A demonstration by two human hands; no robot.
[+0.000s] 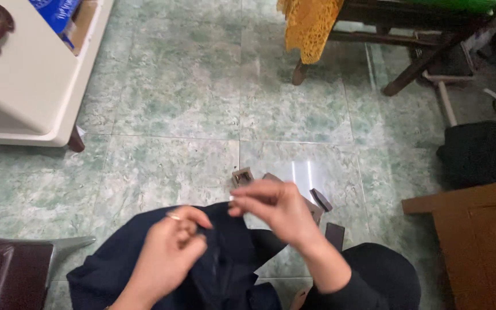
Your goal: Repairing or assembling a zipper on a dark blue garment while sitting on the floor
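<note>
The left hand [170, 247] pinched the dark cloth [225, 264]; the right hand's [276, 209] fingertips closed, contents indiscernible. The cloth appeared soft, light; best gripped at a fold.

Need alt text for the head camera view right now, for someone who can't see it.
Seen from above, a person's left hand pinches a dark navy cloth on their lap, while the right hand is raised beside it with fingertips pinched together. Small brown pieces lie on the green tiled floor just beyond, with furniture around the edges.
</note>
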